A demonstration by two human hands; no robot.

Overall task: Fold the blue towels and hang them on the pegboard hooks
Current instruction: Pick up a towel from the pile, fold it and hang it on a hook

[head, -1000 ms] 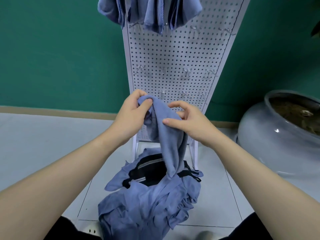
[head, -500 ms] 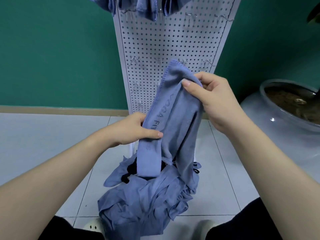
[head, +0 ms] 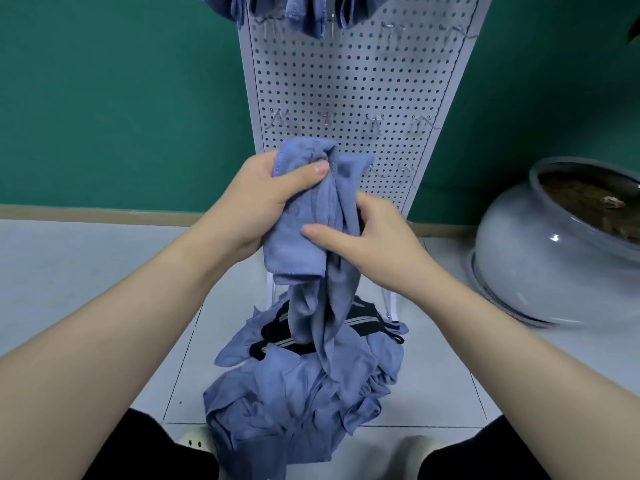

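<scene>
blue towel (head: pixel 304 233) held before pegboard (head: pixel 349 81), pot (head: pixel 540 258) beside.

Indoor staged room, type unclear. Plain green painted wall (head: pixel 121 98), pale tiled floor (head: pixel 86 271), freestanding white perforated metal pegboard (head: pixel 346 81), large grey glazed ceramic pot (head: pixel 540 258).

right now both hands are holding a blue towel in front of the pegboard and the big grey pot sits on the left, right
Not quite: the big grey pot sits on the right, as the head view shows. The rest holds: the left hand and right hand both hold a blue towel in front of the pegboard.
</scene>
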